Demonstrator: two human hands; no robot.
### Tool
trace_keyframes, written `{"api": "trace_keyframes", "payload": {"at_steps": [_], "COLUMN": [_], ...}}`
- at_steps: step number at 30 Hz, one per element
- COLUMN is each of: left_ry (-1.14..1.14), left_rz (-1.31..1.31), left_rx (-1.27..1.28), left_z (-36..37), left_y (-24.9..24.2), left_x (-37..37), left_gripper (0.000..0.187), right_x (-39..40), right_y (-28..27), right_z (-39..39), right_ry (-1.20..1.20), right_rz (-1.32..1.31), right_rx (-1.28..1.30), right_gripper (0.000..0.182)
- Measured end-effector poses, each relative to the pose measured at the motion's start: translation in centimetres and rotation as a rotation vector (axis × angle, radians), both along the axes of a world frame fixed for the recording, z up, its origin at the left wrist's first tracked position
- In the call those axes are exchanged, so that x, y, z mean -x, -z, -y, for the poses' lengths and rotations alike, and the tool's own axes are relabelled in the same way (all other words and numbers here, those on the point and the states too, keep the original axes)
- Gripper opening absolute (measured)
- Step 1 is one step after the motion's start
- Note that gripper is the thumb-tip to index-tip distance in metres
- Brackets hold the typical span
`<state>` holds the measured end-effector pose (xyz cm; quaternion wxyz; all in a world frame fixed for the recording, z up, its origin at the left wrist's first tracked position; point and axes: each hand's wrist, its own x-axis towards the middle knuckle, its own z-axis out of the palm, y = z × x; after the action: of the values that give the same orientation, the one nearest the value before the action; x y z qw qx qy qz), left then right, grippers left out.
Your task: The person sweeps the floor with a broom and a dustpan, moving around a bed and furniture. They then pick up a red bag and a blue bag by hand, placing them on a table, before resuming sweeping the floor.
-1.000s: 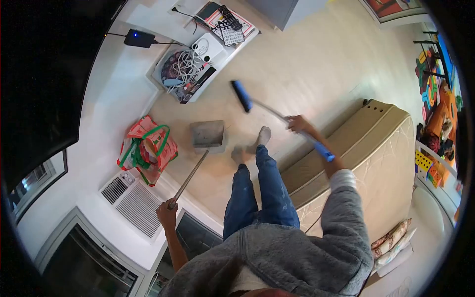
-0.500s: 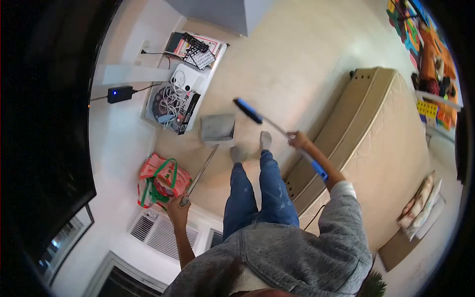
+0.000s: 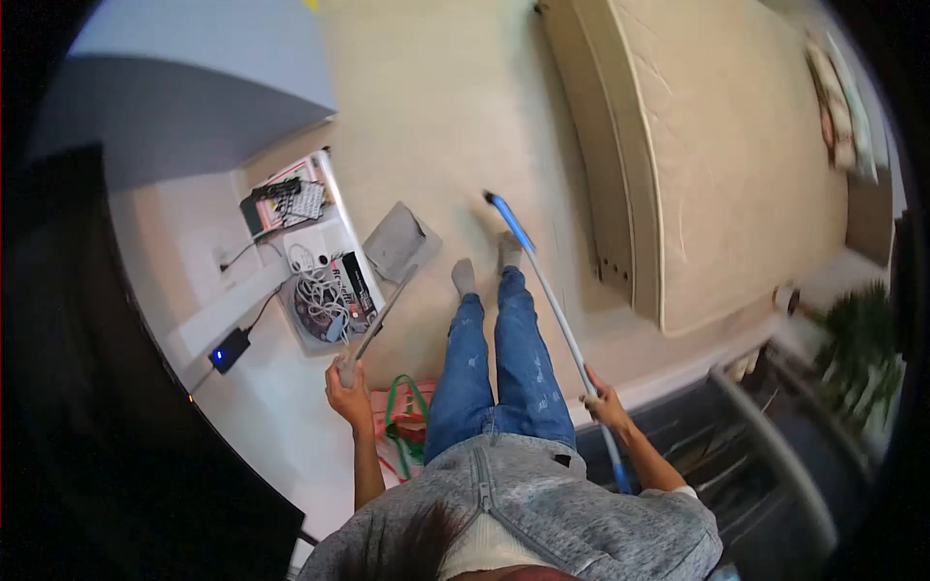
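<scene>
My left hand (image 3: 350, 389) is closed round the end of the dustpan's long handle. The grey dustpan (image 3: 395, 242) is at the far end of that handle, over the floor, left of my feet. In my right hand (image 3: 605, 402) is the pale pole of a broom (image 3: 559, 315). Its blue head with dark bristles is above my right foot, close to the floor. The pole's blue end passes below my right hand beside my forearm.
A low white shelf (image 3: 341, 208) with papers, cables and a box stands at the left. A beige mattress (image 3: 736, 165) lies at the right. Behind my left arm is a red and green bag (image 3: 405, 412). A plant (image 3: 857, 334) stands at the far right.
The view has turned and shifted. The broom head has swung closer to my right foot, and my right hand is lower and nearer my body. The dustpan is now tilted differently.
</scene>
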<state>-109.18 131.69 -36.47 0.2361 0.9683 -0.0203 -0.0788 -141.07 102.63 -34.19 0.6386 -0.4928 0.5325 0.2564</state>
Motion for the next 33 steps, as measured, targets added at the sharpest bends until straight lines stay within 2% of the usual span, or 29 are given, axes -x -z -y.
{"api": "trace_keyframes", "payload": {"at_steps": [2, 3, 4, 5, 7, 8, 9, 11, 12, 15, 17, 18, 20, 21, 22, 23, 24, 25, 26, 27, 29, 31, 32, 33], "left_ry": [-0.006, 0.073, 0.099, 0.119, 0.188, 0.216, 0.238, 0.332, 0.396, 0.489, 0.499, 0.464, 0.380, 0.301, 0.196, 0.111, 0.051, -0.004, -0.054, -0.069, -0.088, -0.178, -0.212, -0.332], "left_rz": [0.072, 0.123, 0.125, 0.132, 0.153, 0.141, 0.129, 0.144, 0.176, 0.417, 0.558, 0.596, 0.667, 0.663, 0.645, 0.626, 0.597, 0.573, 0.548, 0.551, 0.562, 0.595, 0.603, 0.558], "left_rx": [-0.046, -0.060, -0.063, -0.076, -0.102, -0.119, -0.123, -0.244, -0.332, -0.443, -0.512, -0.558, -0.645, -0.566, -0.491, -0.432, -0.387, -0.337, -0.292, -0.296, -0.310, -0.203, -0.161, -0.089], "left_z": [1.6, 2.1, 2.4, 3.3, 4.4, 4.8, 4.0, 3.3, 2.6, 2.4, 2.8, 3.0, 3.2, 3.5, 3.2, 2.7, 2.4, 2.2, 2.1, 2.1, 2.2, 2.2, 1.8, 1.2], "left_y": [0.1, -0.1, -0.2, -0.3, -0.9, -0.9, -0.5, -0.8, -0.6, 0.3, 0.5, 0.6, 0.4, 0.7, 0.7, 0.2, 0.2, 0.3, 0.2, 0.0, -0.3, 0.5, 0.9, 1.6], "left_x": [-0.4, -0.7, -1.0, -1.2, -2.0, -2.1, -2.6, -3.0, -3.4, -5.0, -5.5, -5.6, -5.8, -5.9, -5.6, -4.9, -4.4, -4.1, -3.8, -3.5, -3.3, -3.3, -3.0, -2.7], "left_gripper": [0.027, 0.026, 0.026, 0.025, 0.024, 0.024, 0.024, 0.024, 0.024, 0.024, 0.028, 0.033, 0.042, 0.048, 0.055, 0.061, 0.067, 0.073, 0.079, 0.082, 0.087, 0.085, 0.084, 0.083], "right_x": [4.2, 5.6, 6.2, 8.0, 8.8, 7.0, 3.3, -7.7, -13.4, -30.5, -34.2, -34.7, -28.2, -25.1, -17.8, -13.6, -10.9, -8.6, -6.1, -3.0, 3.2, 1.2, -3.9, -7.3], "right_y": [0.8, 2.0, 4.8, 8.7, 15.3, 18.8, 23.1, 24.9, 25.4, 19.7, 22.7, 19.6, 19.0, 16.7, 12.9, 11.4, 8.8, 7.5, 8.9, 11.9, 19.0, 22.2, 21.7, 24.4], "right_z": [-3.0, -4.6, -4.3, -4.3, -3.2, -4.0, -6.0, -8.1, -8.9, -7.0, -4.2, -1.6, 1.0, 2.0, -0.1, -1.7, -2.7, -3.9, -3.7, -3.6, -2.0, 0.9, 0.7, 0.6], "right_ry": [0.361, 0.537, 0.796, 0.997, 0.702, 1.075, 1.213, 1.335, 1.396, 1.520, 1.344, 1.189, 1.222, 1.015, 1.003, 0.987, 1.006, 1.100, 1.160, 1.217, 0.782, 0.358, 0.766, 1.193], "right_rz": [-0.138, -0.202, -0.360, -0.124, 0.144, 0.184, 0.019, 0.057, 0.076, 0.115, 0.403, 0.329, 0.575, 0.616, 0.366, 0.355, 0.245, 0.151, 0.008, -0.141, 0.682, 0.311, 0.264, 0.370], "right_rx": [-0.058, -0.085, -0.241, -0.352, -0.309, -0.399, -0.284, -0.326, -0.347, -0.144, -0.263, -0.131, -0.394, -0.347, -0.333, -0.348, -0.277, -0.190, -0.236, -0.283, -0.164, 0.068, 0.090, -0.181], "right_gripper": [0.047, 0.044, 0.030, 0.027, 0.026, 0.024, 0.021, 0.003, 0.012, 0.027, 0.034, 0.034, 0.037, 0.041, 0.050, 0.057, 0.057, 0.036, 0.022, 0.019, 0.025, 0.021, 0.028, 0.018]}}
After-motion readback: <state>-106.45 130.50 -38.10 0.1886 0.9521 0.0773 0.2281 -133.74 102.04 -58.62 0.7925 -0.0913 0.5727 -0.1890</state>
